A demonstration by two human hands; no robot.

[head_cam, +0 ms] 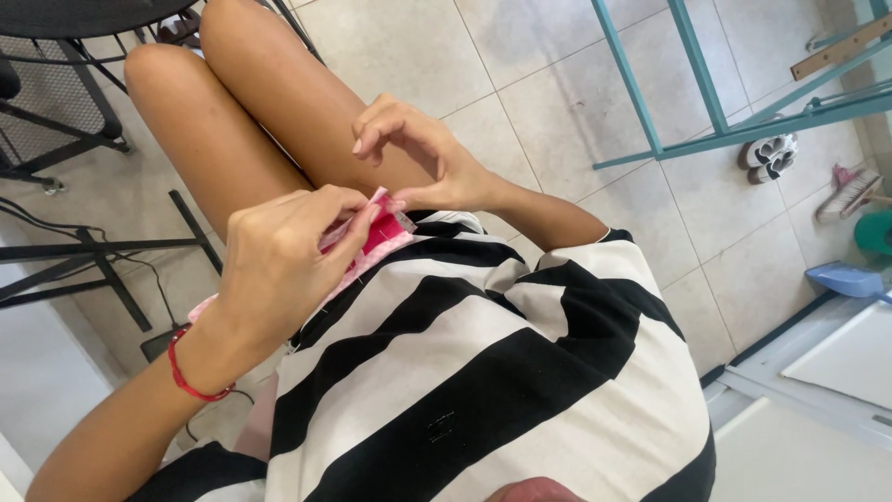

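Pink cloth [386, 232]: held above the lap, against a striped shirt [483, 372].
Left hand [279, 270]: closed, cloth pinched.
Right hand [418, 153]: fingertips pinched at the cloth's upper edge.
Floor [557, 93]: pale tiles.

Pale tiled floor [557, 84] fills the upper middle and right of the frame. On it stand a teal metal frame [692, 93], sandals [769, 153] beside it — and, far right, a pink brush [850, 193] and blue dustpan [847, 279]. Upper left — black chair legs [65, 121].
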